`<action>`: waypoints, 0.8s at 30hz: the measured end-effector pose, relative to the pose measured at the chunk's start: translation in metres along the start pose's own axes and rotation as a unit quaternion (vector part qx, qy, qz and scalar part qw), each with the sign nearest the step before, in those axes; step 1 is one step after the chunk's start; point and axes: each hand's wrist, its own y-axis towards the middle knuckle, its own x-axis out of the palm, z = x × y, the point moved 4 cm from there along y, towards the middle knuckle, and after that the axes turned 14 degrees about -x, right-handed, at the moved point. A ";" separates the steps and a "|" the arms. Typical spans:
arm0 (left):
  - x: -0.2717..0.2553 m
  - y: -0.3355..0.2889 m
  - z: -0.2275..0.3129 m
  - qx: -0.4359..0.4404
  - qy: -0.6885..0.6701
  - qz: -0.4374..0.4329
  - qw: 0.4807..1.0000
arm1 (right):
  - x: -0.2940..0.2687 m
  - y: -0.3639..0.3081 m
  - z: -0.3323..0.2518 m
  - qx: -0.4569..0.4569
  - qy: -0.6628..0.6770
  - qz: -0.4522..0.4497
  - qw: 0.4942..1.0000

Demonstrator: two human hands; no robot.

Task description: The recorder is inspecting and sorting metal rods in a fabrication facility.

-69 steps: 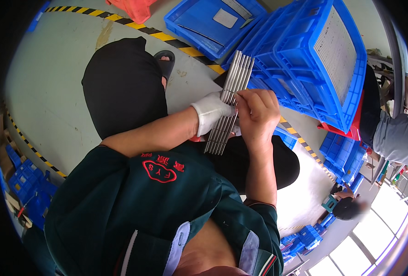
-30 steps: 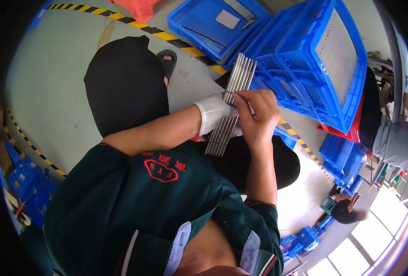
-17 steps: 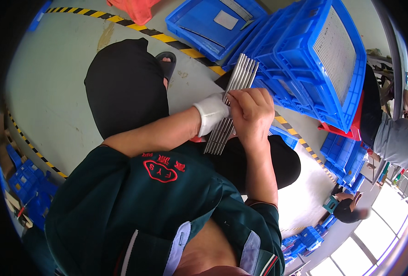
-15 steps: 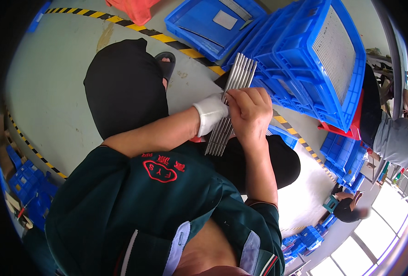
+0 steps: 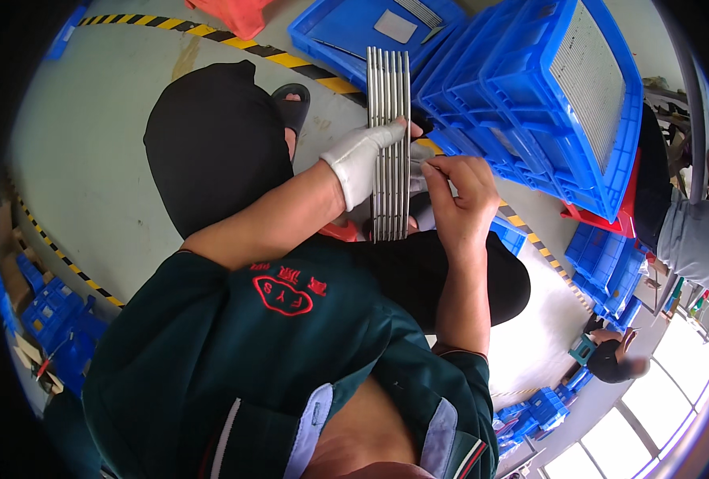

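A flat row of several thin silvery metal rods (image 5: 388, 191) stands lengthwise in front of me, side by side. My left hand (image 5: 362, 156), in a white glove with bare fingertips, is wrapped round the row near its middle, the thumb lying across the front. Just to the right of the rods is my bare right hand (image 5: 465, 195), apart from them. Its thumb and forefinger are pinched together and the other fingers are curled. Whatever may be between those fingertips is too small to make out.
Stacked blue crates (image 5: 522, 104), the top one filled with rods, rise at the right. An open blue crate (image 5: 354, 36) lies at the far side. Yellow-black tape (image 5: 291, 64) crosses the floor. A red stool (image 5: 610, 215) and another person (image 5: 610, 359) are farther right.
The rods have swung from a slant to nearly upright and moved slightly up. My right hand has come away from them to the right, and my left hand's grip now shows.
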 end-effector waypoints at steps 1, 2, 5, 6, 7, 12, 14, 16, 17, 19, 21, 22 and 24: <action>-0.001 0.001 0.001 0.030 0.002 0.011 0.999 | 0.002 -0.001 0.000 0.003 0.001 0.001 1.000; -0.002 0.001 0.001 0.028 0.003 0.011 1.000 | 0.003 -0.001 0.001 -0.002 0.005 0.000 1.000; -0.001 -0.001 0.002 0.019 0.016 0.014 1.000 | 0.004 -0.002 0.001 0.002 0.002 -0.008 1.000; 0.000 -0.002 0.002 0.015 0.007 0.006 1.000 | 0.005 -0.001 0.000 0.007 -0.004 -0.016 1.000; 0.001 -0.004 0.001 0.010 -0.003 -0.003 1.000 | 0.005 -0.001 -0.002 0.006 -0.005 -0.015 1.000; -0.002 -0.001 0.002 0.026 0.011 0.022 0.999 | 0.005 0.008 -0.016 -0.098 -0.110 -0.051 0.988; -0.001 -0.001 0.003 0.044 0.039 0.042 0.997 | 0.007 0.011 -0.022 -0.105 -0.128 -0.066 0.984; 0.001 -0.003 0.003 0.053 0.011 0.047 0.997 | 0.010 0.010 -0.021 -0.110 -0.148 -0.081 0.980; 0.001 -0.003 0.003 0.053 0.011 0.048 0.997 | 0.012 0.010 -0.018 -0.102 -0.146 -0.086 0.980; 0.000 -0.002 0.002 0.062 0.021 0.031 0.997 | 0.013 0.009 -0.015 -0.095 -0.144 -0.092 0.981; -0.003 0.000 0.002 0.055 0.025 0.037 0.997 | 0.011 0.008 -0.014 -0.084 -0.105 -0.077 0.988; -0.004 0.000 0.001 0.047 0.030 0.042 0.998 | 0.009 0.009 -0.014 -0.085 -0.105 -0.079 0.988; -0.003 -0.001 0.001 0.049 0.025 0.050 0.997 | 0.002 0.009 -0.012 -0.050 -0.054 -0.019 0.997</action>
